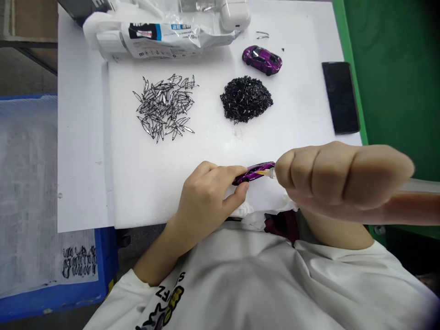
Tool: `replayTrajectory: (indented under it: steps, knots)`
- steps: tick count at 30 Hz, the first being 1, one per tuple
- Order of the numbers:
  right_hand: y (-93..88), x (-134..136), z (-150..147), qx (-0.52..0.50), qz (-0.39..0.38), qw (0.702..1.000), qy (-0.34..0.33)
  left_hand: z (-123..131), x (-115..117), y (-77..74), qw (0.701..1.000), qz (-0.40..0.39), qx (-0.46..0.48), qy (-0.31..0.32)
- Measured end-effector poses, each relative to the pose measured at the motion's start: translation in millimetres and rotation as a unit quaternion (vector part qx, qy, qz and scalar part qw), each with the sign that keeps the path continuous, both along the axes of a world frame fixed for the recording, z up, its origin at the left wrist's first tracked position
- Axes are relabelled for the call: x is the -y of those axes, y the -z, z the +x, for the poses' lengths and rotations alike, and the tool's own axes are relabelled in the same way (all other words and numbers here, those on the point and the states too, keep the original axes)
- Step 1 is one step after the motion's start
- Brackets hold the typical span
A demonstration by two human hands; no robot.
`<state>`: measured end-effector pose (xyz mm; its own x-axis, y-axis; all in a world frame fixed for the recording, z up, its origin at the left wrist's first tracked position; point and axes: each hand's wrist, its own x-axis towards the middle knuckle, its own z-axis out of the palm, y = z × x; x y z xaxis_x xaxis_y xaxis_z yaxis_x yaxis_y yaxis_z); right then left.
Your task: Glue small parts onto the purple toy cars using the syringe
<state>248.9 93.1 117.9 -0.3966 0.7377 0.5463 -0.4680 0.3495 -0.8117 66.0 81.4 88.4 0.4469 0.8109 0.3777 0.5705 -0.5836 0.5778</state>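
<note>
A purple toy car [254,173] is pinched between the thumb and fingers of my left hand [209,192], low over the front of the white board. My right hand [343,176] is wrapped in a fist around a syringe-like dispenser with an orange needle tip [263,173]. The tip reaches the side of the car; whether it touches cannot be made out. Most of the dispenser's body is hidden by my fingers. Ahead of my hands lie a heap of small black parts [246,100] and a looser heap of clear, black-edged slivers [166,109].
A second purple toy car [262,60] stands behind the black heap. A white tube pouch [161,40] and a white earphone case [235,14] lie at the back. A black phone [341,97] rests at the right edge. A blue tray [108,261] sits lower left.
</note>
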Motion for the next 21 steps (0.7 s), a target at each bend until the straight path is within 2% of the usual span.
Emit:
replayTrajectory:
  steps: [11,21]
  knots:
    - [0.6,0.4,3.2,0.028,-0.004,0.999,-0.015,-0.2,-0.2,1.2,1.0,-0.004,0.002,0.004]
    - [-0.4,2.9,2.5,0.038,0.013,0.999,0.032,-0.8,-0.6,-0.3,1.0,-0.011,-0.008,0.005]
